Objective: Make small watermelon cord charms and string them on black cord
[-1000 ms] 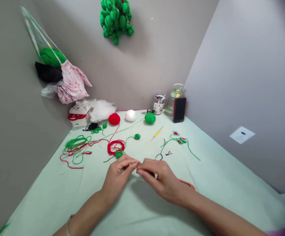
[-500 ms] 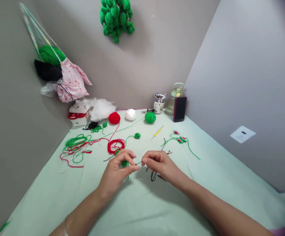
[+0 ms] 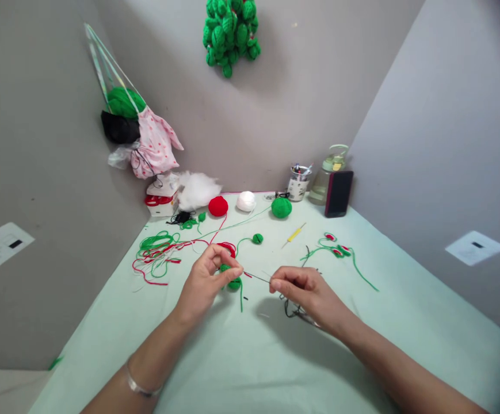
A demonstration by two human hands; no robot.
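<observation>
Between my hands a thin black thread [image 3: 256, 277] is stretched straight, a little above the table. My left hand [image 3: 206, 279] pinches one end between thumb and forefinger. The other end is in the closed fingertips of my right hand [image 3: 299, 286]; whether a needle is there too, I cannot tell. Loops of black yarn [image 3: 290, 311] show beneath my right hand, partly hidden by it. Just beyond my left fingers lie small green crocheted balls [image 3: 235, 284] with a green tail. A red yarn coil [image 3: 228, 247] is mostly covered by my left hand.
Red [image 3: 218, 206], white [image 3: 245, 201] and green yarn balls [image 3: 281, 207] line the back. A yellow-handled crochet hook [image 3: 295, 233] lies right of centre, with small red-and-green pieces [image 3: 338, 250] farther right. Tangled yarn [image 3: 159, 247] spreads at left. A phone [image 3: 339, 194] stands by a bottle [image 3: 325, 178].
My hands have moved apart, so a longer stretch of black thread shows between them. The whole view has shifted, with the table's contents appearing farther right.
</observation>
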